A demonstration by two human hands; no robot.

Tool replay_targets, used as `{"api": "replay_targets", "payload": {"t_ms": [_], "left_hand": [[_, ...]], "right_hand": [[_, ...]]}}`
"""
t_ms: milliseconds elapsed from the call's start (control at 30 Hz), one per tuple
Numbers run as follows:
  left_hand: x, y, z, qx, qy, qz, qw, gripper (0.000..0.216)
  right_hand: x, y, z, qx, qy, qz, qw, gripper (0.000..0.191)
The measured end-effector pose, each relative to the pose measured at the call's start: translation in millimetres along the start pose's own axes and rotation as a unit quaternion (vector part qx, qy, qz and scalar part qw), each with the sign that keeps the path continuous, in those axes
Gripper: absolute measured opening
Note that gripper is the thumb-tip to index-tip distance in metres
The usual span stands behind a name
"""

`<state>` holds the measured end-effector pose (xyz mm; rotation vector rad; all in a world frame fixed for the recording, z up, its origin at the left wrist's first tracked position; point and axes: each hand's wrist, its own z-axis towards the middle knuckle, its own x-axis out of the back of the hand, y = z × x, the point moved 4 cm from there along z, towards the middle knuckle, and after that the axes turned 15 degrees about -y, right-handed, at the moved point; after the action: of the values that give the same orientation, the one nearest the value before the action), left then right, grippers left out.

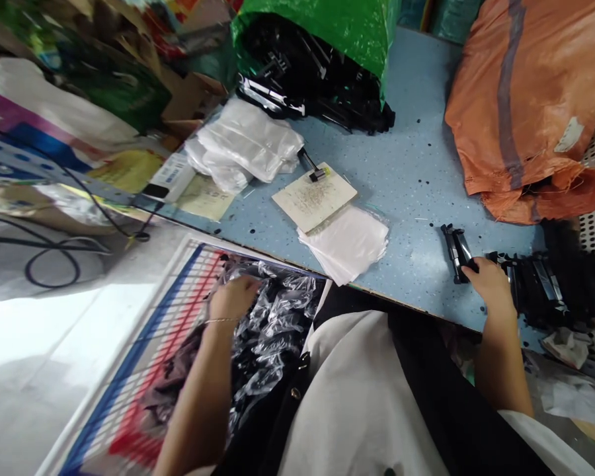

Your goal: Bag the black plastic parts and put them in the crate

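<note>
At the right of the table's front edge, my right hand (488, 281) has its fingers closed on the near end of a pair of shiny black plastic parts (457, 251) lying side by side. Close by on the right lies a row of similar black parts (540, 281). My left hand (231, 299) hangs over a wire basket (129, 383) with several black pieces in clear plastic wrap (282, 311). Its fingers point down and away, slightly blurred, so their grip is hidden. Between the hands, a stack of thin white sheets (350, 244) rests on the blue speckled table (406, 178).
A beige board (315, 198) with a small black tool (318, 173) lies beside clear plastic bags (250, 142). Behind stands a green sack (327, 33) spilling black parts. An orange sack (520, 112) fills the back right. Cables (54, 254) loop at the left.
</note>
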<state>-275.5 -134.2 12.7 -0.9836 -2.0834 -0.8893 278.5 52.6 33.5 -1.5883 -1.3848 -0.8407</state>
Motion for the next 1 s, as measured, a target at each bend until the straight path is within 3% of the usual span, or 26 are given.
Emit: {"api": "replay_targets", "payload": {"t_ms": [33, 133, 200, 267, 367, 533, 633, 733, 800, 867, 900, 1000], "left_hand": [[-4, 28, 9, -0.018, 0.021, -0.001, 1.0, 0.026], [-24, 146, 26, -0.23, 0.104, 0.01, 0.968, 0.027], [-39, 207, 37, -0.269, 0.128, 0.058, 0.953, 0.02], [-47, 238, 52, -0.263, 0.114, 0.075, 0.955, 0.014], [-43, 230, 74, -0.249, 0.075, -0.035, 0.965, 0.011], [-34, 187, 96, -0.221, -0.002, -0.301, 0.928, 0.0], [-34, 183, 97, -0.256, 0.001, -0.296, 0.92, 0.018], [-28, 185, 88, -0.324, 0.069, -0.199, 0.922, 0.035], [-24, 187, 75, -0.358, 0.121, -0.131, 0.916, 0.042], [-23, 192, 53, -0.402, 0.155, -0.074, 0.899, 0.046], [-25, 196, 38, -0.436, 0.161, -0.05, 0.884, 0.048], [-37, 214, -11, -0.55, 0.136, -0.015, 0.824, 0.055]], "right_hand": [[-2, -2, -3, -0.018, 0.006, -0.012, 1.0, 0.033], [-10, -15, -9, -0.019, 0.004, 0.026, 0.999, 0.036], [-14, -23, -13, -0.003, 0.007, 0.111, 0.994, 0.038], [-20, -29, -18, 0.017, 0.005, 0.227, 0.974, 0.04], [-36, -40, -26, 0.037, -0.043, 0.427, 0.903, 0.041], [-68, -92, -40, 0.084, -0.203, 0.674, 0.705, 0.025], [-89, -134, -48, 0.078, -0.321, 0.731, 0.597, 0.02], [-107, -162, -51, 0.06, -0.416, 0.735, 0.532, 0.018], [-112, -171, -50, 0.068, -0.443, 0.73, 0.516, 0.019], [-113, -175, -49, 0.093, -0.454, 0.718, 0.52, 0.024], [-112, -176, -48, 0.11, -0.445, 0.705, 0.541, 0.026], [-104, -177, -44, 0.152, -0.348, 0.662, 0.646, 0.028]]}}
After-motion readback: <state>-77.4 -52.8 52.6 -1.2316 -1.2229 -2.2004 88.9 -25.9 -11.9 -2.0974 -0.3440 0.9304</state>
